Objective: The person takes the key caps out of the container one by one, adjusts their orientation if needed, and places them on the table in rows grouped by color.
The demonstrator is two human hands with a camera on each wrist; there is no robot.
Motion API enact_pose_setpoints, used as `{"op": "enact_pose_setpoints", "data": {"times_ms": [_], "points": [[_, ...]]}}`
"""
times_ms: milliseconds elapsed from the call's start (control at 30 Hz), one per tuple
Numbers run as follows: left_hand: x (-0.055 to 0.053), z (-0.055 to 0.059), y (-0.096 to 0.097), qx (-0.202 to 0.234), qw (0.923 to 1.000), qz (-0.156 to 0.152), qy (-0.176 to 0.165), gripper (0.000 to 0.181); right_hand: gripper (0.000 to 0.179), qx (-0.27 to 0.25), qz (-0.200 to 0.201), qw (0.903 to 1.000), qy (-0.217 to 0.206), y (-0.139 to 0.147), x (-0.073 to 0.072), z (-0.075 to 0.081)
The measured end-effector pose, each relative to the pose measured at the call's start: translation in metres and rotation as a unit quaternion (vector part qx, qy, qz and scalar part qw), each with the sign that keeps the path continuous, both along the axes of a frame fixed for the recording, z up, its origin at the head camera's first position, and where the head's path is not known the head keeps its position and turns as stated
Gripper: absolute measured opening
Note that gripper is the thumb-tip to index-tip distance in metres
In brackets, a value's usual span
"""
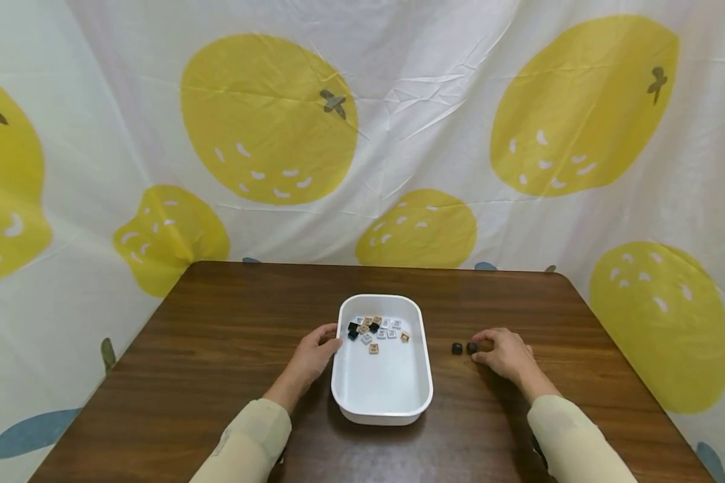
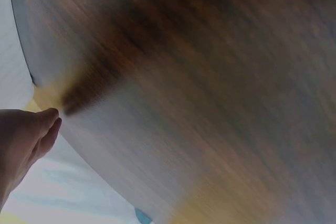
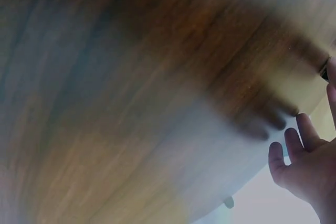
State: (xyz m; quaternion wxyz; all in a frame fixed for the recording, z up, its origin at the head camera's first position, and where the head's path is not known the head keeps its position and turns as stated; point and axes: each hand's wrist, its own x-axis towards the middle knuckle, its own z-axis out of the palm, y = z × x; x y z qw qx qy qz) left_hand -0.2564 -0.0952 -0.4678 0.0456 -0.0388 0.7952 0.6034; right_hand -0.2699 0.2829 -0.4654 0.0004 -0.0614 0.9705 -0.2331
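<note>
A white tray (image 1: pixel 382 392) stands mid-table with several small white, tan and black keycaps (image 1: pixel 374 349) scattered in its far half. My left hand (image 1: pixel 311 352) is at the tray's left side, thumb and fingertips against the outer wall. To the right of the tray, my right hand (image 1: pixel 505 353) pinches a small black keycap (image 1: pixel 472 348) between thumb and fingertip at the table surface. Another black keycap (image 1: pixel 456 349) lies just left of it. In the right wrist view a sliver of the pinched dark piece shows at the right edge, while the other fingers spread apart.
The brown wooden table (image 1: pixel 229 322) extends on both sides of the tray. Behind and beside it hangs a white cloth (image 1: pixel 423 134) printed with yellow lemons. The left wrist view shows mostly tabletop and part of the left hand (image 2: pixel 26 140).
</note>
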Motion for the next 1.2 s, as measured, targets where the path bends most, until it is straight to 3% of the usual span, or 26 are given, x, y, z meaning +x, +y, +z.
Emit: {"op": "enact_pose_setpoints", "data": {"times_ms": [167, 833, 1033, 1200], "points": [[-0.001, 0.000, 0.000, 0.002, 1.0000, 0.001, 0.003, 0.036, 0.039, 0.001, 0.004, 1.0000, 0.009, 0.001, 0.001, 0.002], [0.002, -0.001, 0.002, 0.002, 0.9999, 0.005, 0.010, 0.037, 0.021, 0.024, 0.009, 0.9994, 0.024, 0.001, -0.001, -0.003], [0.002, -0.001, 0.001, 0.007, 0.9999, -0.001, 0.015, 0.037, 0.040, 0.020, 0.007, 0.9992, 0.035, 0.000, 0.000, -0.002], [0.002, -0.002, 0.002, 0.010, 0.9997, -0.005, 0.023, 0.038, 0.048, 0.017, 0.009, 0.9966, 0.081, -0.006, -0.004, 0.012]]}}
